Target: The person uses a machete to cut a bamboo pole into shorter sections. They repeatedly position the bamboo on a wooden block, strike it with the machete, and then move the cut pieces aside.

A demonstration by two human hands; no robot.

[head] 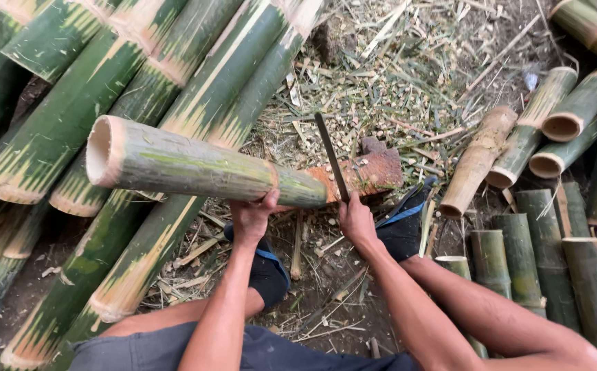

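A thick green bamboo section [188, 167] lies across in front of me, its hollow cut end at the left and its right end resting on a reddish-brown block [370, 172]. My left hand [251, 218] grips the bamboo from below near its right end. My right hand [355, 218] is closed on the handle of a long dark blade [331, 156], which stands upright against the bamboo's right end.
Long green bamboo poles [71, 117] lie stacked at the left and behind. Short cut bamboo pieces [539, 206] are piled at the right. Chips and splinters [394, 75] cover the dirt ground. My feet in dark sandals [401, 227] sit beside the block.
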